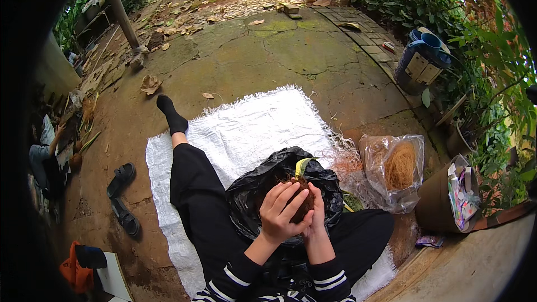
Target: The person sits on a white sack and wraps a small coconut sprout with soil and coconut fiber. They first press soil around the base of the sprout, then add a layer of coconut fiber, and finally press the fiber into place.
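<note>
My left hand [282, 209] and my right hand [317, 209] cup a brown, fibrous ball [303, 206] from both sides. It looks like soil or coconut fibre, though the fingers cover much of it. A yellow-green striped leaf [300, 167] stands up from its top. Below the ball, a crumpled black plastic bag [243, 191] lies open between my legs, its contents mostly hidden by my hands. A white woven sack [256, 121] is spread on the ground under me.
Right of the bag are loose tangled fibres [346, 157], a clear plastic bag of brown fibre [400, 165] and a bin of litter [436, 201]. A blue bucket [421, 65] stands farther off. Black sandals [121, 199] lie at left; another person [44, 155] sits beyond them.
</note>
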Action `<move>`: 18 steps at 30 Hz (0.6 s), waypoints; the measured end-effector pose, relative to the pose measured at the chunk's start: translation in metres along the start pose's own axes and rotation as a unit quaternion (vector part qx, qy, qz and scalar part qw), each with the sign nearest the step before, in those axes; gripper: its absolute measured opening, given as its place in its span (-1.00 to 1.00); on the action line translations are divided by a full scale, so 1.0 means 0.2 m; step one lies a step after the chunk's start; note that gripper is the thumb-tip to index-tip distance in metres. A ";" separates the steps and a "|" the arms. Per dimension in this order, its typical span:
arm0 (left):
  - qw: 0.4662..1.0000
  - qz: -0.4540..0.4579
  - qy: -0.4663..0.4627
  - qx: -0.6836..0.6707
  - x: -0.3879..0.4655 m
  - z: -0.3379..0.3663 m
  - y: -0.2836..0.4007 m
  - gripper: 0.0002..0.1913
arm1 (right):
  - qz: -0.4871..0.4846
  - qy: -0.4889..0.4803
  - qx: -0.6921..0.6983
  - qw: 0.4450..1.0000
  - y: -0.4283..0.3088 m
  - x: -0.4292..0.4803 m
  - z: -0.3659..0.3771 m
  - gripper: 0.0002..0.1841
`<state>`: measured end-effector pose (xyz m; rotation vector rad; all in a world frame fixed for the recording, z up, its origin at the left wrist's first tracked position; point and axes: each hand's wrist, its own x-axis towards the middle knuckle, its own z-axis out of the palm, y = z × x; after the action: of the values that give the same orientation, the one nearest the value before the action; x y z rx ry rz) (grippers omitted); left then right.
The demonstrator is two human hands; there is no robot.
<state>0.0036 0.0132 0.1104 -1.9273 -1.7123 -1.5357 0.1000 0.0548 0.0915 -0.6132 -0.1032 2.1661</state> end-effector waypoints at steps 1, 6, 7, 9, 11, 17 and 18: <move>1.000 -0.002 0.000 -0.016 0.00 0.00 0.00 -0.56 | 0.010 0.002 -0.003 1.000 0.00 0.00 0.00 -0.59; 0.996 -0.068 -0.038 -0.052 0.00 -0.07 0.04 -0.36 | 0.011 0.036 -0.083 0.996 -0.01 0.02 -0.03 -0.58; 0.994 -0.086 -0.049 -0.048 0.01 -0.07 0.05 -0.36 | 0.003 0.061 -0.116 0.991 -0.01 0.04 -0.04 -0.58; 0.991 -0.110 -0.076 -0.003 0.04 -0.04 0.06 -0.38 | -0.005 0.021 -0.139 0.990 0.00 0.05 -0.06 -0.58; 0.985 -0.136 -0.108 0.026 0.07 -0.01 0.06 -0.39 | -0.011 -0.037 -0.120 0.992 0.01 0.05 -0.10 -0.58; 0.989 -0.131 -0.074 -0.004 0.03 0.03 0.07 -0.59 | -0.012 -0.056 -0.123 0.991 0.00 0.06 -0.19 -0.57; 0.990 -0.126 -0.066 0.002 0.03 0.04 0.07 -0.61 | -0.012 -0.027 -0.135 0.990 0.00 0.05 -0.20 -0.57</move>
<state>0.0181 0.0171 0.1173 -1.9090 -2.0832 -1.5097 0.1121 0.0571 0.0522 -0.7014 -0.4366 2.1629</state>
